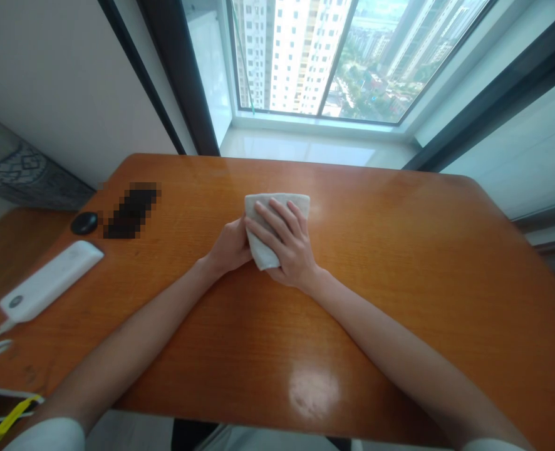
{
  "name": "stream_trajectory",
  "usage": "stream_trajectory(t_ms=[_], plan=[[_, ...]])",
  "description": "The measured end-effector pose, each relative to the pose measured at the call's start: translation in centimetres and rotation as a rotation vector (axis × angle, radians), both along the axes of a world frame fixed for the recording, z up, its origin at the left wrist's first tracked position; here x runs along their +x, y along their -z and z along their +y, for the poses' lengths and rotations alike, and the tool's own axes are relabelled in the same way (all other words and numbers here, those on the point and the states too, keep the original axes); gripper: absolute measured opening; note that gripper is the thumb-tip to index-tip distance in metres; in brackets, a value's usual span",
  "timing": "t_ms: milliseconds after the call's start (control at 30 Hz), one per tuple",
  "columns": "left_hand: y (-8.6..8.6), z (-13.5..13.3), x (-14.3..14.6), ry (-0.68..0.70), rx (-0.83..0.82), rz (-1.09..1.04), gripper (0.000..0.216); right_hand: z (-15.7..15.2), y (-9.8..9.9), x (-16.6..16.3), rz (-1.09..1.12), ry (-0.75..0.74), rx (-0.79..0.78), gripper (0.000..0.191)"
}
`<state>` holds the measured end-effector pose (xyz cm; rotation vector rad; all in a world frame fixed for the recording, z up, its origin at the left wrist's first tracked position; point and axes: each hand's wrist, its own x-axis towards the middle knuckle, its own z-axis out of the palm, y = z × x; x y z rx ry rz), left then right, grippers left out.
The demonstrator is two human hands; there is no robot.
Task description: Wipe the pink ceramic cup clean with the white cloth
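A folded white cloth (257, 252) is in front of me over the far middle of the wooden table. My right hand (292, 247) lies across its top, fingers stretched and slightly apart, with the thumb along the lower edge. On the cloth's left side, my left hand (233, 244) is closed at the edge; most of its fingers are hidden by the cloth. Both hands touch the cloth. Whether its underside rests on the tabletop or is held just above it I cannot tell.
The wooden table (413, 269) reaches to a window (324, 116). At its left are a white power strip (52, 282) with a cable, a small black round object (84, 223) and a pixelated dark item (131, 211). A yellow strip (12, 421) lies near my left forearm.
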<state>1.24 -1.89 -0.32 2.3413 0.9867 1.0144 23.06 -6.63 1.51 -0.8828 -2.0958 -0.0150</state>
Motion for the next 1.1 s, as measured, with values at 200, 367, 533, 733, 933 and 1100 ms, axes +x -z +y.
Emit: stream_trajectory(t_ms=[200,367,533,733,933,1100], plan=[[-1.0,-0.5,0.6,-0.094,-0.041,-0.015,0.071,1.7,0.3,0.3,0.368,0.17,-0.181,0.061],[-0.5,-0.3,0.2,-0.026,-0.031,-0.035,0.064,0.4,0.2,0.0,0.179,0.081,-0.04,0.065],[-0.3,-0.2,0.3,-0.057,-0.044,-0.013,0.056,0.4,0.0,-0.1,0.15,0.05,-0.039,0.062],[-1.2,-0.5,0.6,-0.093,-0.064,-0.028,0.072,1.3,0.4,-0.1,0.369,0.154,-0.194,0.062],[0.3,0.2,0.1,-0.014,-0.034,-0.014,0.043,-0.2,-0.1,-0.4,-0.044,0.013,0.043,0.066],[-1.1,-0.4,0.7,-0.113,-0.075,-0.027,0.071,1.5,0.7,0.2,0.354,0.266,-0.196,0.061]])
